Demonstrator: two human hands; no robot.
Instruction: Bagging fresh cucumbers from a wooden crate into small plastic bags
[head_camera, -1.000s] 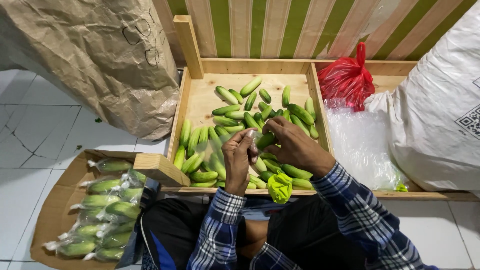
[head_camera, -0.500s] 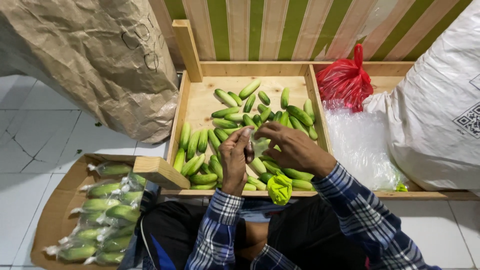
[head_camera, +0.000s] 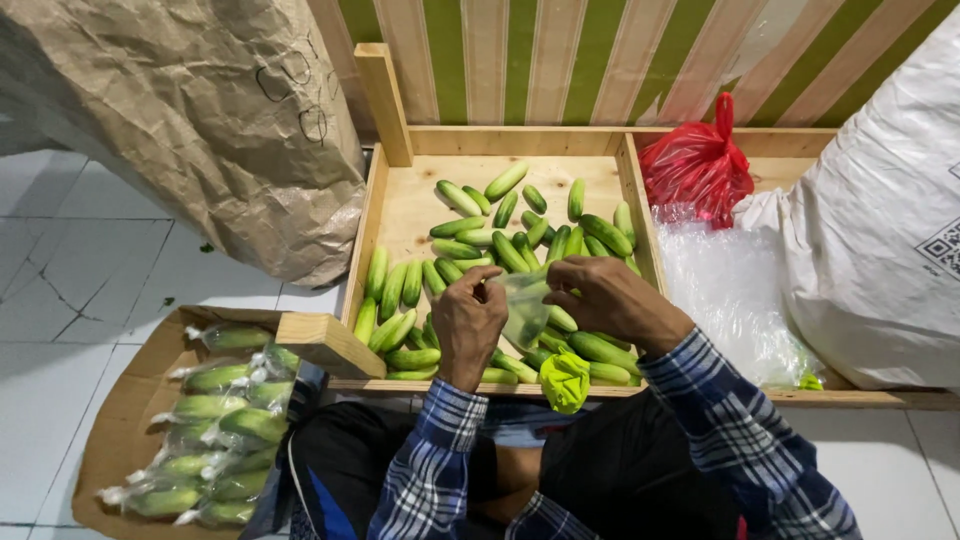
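Note:
Over a shallow wooden tray (head_camera: 395, 215) of loose green cucumbers (head_camera: 505, 250), my left hand (head_camera: 468, 322) and my right hand (head_camera: 610, 300) together hold a small clear plastic bag (head_camera: 525, 305). Each hand pinches one side of the bag's mouth. The bag hangs between them just above the cucumbers at the tray's near edge. A crumpled yellow-green bag (head_camera: 565, 380) lies on the tray's front rim below my right wrist.
A cardboard box (head_camera: 120, 420) at lower left holds several bagged cucumbers (head_camera: 215, 430). A big brown paper sack (head_camera: 190, 120) stands at upper left. A red plastic bag (head_camera: 697, 165), a pile of clear bags (head_camera: 725, 290) and a large white sack (head_camera: 880, 220) are on the right.
Both hands have stayed over the tray's near edge, working the clear bag; its mouth is now held apart between them.

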